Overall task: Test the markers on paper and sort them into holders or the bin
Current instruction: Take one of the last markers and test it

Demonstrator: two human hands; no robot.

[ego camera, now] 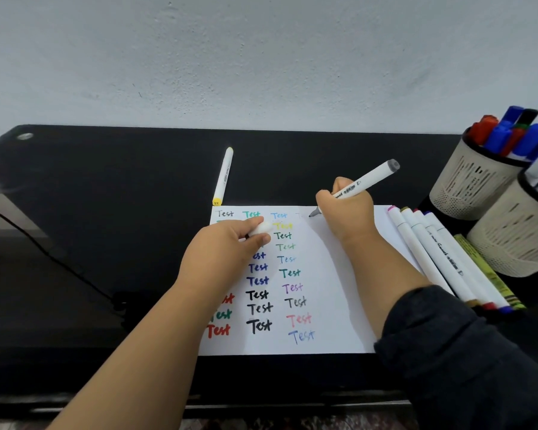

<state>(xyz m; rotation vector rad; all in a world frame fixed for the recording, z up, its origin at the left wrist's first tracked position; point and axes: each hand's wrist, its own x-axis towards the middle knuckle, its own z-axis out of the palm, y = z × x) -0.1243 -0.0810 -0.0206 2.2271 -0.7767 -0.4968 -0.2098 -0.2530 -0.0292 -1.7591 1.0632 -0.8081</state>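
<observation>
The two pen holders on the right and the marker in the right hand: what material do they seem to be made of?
Pen holders: probably moulded plastic, matt beige, with slotted mesh walls and a dark rim.
Marker gripped by the right hand: likely smooth white plastic, slightly glossy, with printed text and a grey end cap.

— What sort of place is this?

— A desk pushed against a wall, likely a home or office workspace. The black desktop (106, 187) meets a plain, rough-painted pale wall (261, 57).

— What else points that way?

— Two beige mesh pen holders (469, 187) packed with markers at the right, a sheet of paper (323, 274) covered in handwritten "Test" words, and a black cable (44, 249) trailing off the left edge.
</observation>
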